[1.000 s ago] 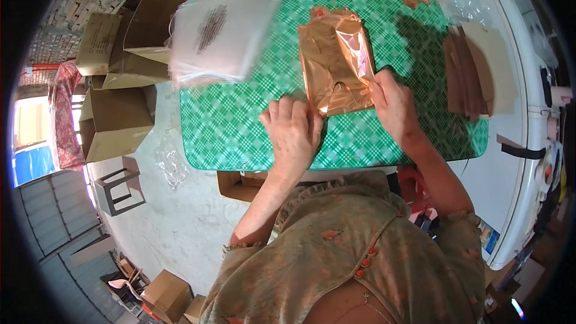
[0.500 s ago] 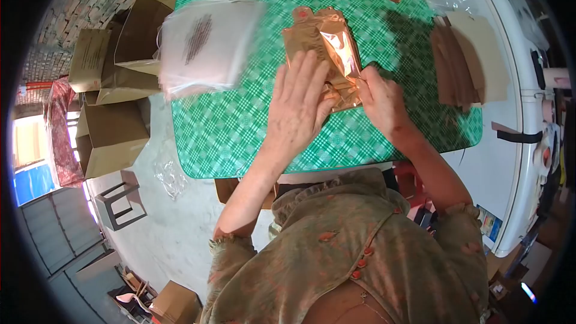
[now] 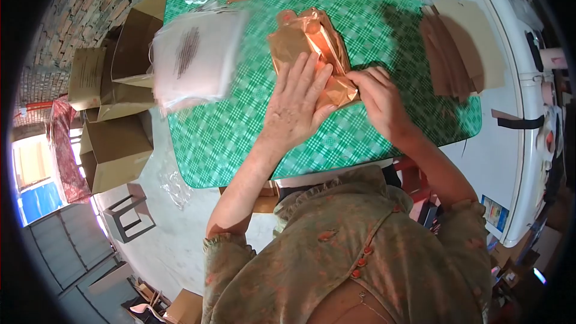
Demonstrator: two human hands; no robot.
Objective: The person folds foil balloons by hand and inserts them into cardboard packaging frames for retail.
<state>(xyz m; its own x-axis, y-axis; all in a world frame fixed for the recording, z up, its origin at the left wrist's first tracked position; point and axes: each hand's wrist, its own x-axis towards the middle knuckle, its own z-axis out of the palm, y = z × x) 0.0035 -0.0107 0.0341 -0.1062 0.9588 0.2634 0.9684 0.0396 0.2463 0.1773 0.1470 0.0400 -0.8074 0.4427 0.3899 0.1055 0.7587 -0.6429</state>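
Cardboard boxes point(image 3: 117, 153): several stand with flaps open near the brick wall point(image 3: 90, 18), a grey stool point(image 3: 127, 213) just below them on the floor point(image 3: 174, 246).
Clear plastic sleeves point(image 3: 207, 54): a stack with dark print lies on the left of the surface point(image 3: 336, 138), which has a green checked cover.
Left hand point(image 3: 296, 99): it lies flat, fingers somewhat spread, on the lower left part of the foil packet.
Foil packet point(image 3: 313, 45): copper-coloured, shiny and creased, it rests mid-surface, between the sleeves and the brown sheets.
Right hand point(image 3: 379, 99): thumb and fingers pinch the packet's lower right edge.
Brown sheets point(image 3: 443, 54): they lie at the surface's right side, overlapping a paler sheet point(image 3: 487, 48).
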